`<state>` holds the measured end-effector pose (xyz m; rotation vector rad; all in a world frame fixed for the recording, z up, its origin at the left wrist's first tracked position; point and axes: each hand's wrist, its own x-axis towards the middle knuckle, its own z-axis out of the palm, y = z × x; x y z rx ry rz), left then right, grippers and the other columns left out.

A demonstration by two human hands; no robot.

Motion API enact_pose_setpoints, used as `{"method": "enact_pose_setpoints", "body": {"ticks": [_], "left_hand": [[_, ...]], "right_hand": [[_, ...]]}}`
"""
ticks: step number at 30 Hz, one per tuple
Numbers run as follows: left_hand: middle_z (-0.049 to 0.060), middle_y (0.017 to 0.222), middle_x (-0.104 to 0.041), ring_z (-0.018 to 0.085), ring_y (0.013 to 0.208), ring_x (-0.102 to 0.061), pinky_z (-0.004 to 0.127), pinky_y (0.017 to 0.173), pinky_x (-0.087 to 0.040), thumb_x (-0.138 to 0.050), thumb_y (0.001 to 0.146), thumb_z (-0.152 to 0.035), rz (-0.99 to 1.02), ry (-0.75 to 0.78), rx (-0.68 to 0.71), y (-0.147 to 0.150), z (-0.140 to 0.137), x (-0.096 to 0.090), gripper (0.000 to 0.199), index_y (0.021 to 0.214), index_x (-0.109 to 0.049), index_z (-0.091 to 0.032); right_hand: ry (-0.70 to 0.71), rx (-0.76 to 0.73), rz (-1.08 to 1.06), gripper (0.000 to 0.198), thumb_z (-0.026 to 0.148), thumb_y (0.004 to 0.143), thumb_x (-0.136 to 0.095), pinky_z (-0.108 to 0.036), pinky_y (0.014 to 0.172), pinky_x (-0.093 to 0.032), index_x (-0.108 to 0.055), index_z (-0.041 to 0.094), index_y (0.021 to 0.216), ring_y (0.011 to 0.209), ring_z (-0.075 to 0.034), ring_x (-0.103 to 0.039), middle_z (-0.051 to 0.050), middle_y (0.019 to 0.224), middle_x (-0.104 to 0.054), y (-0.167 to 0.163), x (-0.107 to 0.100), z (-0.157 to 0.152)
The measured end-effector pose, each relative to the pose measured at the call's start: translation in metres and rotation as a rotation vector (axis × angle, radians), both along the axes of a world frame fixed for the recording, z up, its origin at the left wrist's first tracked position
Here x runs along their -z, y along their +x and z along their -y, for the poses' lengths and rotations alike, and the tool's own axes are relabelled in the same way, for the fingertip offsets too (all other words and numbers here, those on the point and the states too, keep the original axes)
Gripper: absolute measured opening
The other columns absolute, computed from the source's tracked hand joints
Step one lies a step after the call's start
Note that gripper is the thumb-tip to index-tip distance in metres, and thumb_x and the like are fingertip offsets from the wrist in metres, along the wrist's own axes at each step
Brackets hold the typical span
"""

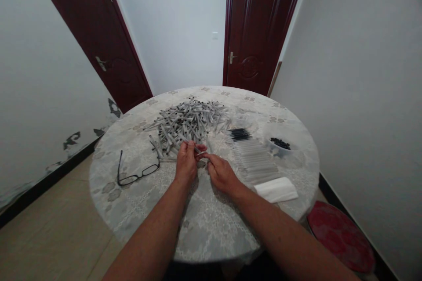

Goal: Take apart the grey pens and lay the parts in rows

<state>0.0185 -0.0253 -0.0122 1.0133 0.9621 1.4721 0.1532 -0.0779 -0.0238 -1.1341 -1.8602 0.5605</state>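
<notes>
My left hand (187, 163) is closed around a slim pale pen (197, 149), just in front of a large heap of similar grey-white pens with dark ends (184, 123). Close against it, my right hand (222, 174) has its thumb and fingers pinched together near the pen's near end. What the right fingers hold is too small to make out. To the right lies a row of thin clear tubes (255, 160), with a bundle of black-ended sticks (239, 135) at its far end.
A clear bowl (281, 153) of small black pieces (280, 142) stands at the right. A folded white cloth or tissue (276, 189) lies nearer me. Eyeglasses (138, 178) rest at the left on the round, patterned tablecloth (217, 232). Beside the table is a red stool (341, 237).
</notes>
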Motion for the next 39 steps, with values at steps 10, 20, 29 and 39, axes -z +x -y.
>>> {"method": "enact_pose_setpoints", "body": {"ticks": [10,20,29,39], "left_hand": [[0.002,0.091,-0.067,0.017,0.086,-0.07,0.031,0.07,-0.061,-0.069,0.087,-0.054,0.035,0.012,-0.005,-0.002,0.001,0.0,0.037,0.095,-0.056,-0.02],[0.006,0.09,-0.069,0.019,0.081,-0.069,0.029,0.062,-0.06,-0.071,0.084,-0.057,-0.087,-0.04,0.056,0.003,0.001,0.002,0.042,0.097,-0.068,-0.017],[0.003,0.07,-0.066,0.009,0.047,-0.048,0.021,0.045,-0.035,-0.063,0.092,-0.054,-0.358,0.028,0.15,0.001,0.006,0.002,0.04,0.101,-0.077,-0.017],[0.001,0.068,-0.07,0.015,0.059,-0.059,0.025,0.055,-0.039,-0.066,0.091,-0.033,-0.429,0.031,0.307,0.006,0.015,-0.008,0.021,0.109,-0.067,-0.022]], "right_hand": [[0.02,0.047,0.209,0.023,0.022,0.099,-0.055,-0.029,0.091,-0.05,-0.075,0.02,0.111,0.098,-0.02,-0.072,-0.008,0.105,-0.078,0.029,-0.034,0.004],[-0.15,0.177,0.204,0.032,0.026,0.09,-0.055,-0.03,0.073,-0.053,-0.08,0.018,0.108,0.072,-0.018,-0.069,-0.008,0.099,-0.079,0.114,-0.085,-0.056],[-0.041,0.492,-0.212,0.039,0.04,0.094,-0.051,-0.032,0.064,-0.053,-0.07,0.018,0.12,0.06,-0.016,-0.064,-0.01,0.108,-0.077,0.115,-0.06,-0.069],[-0.13,0.192,-0.07,0.046,0.052,0.105,-0.04,-0.027,0.063,-0.042,-0.067,0.021,0.085,0.064,-0.016,-0.059,-0.002,0.072,-0.066,0.086,-0.045,-0.048]]}}
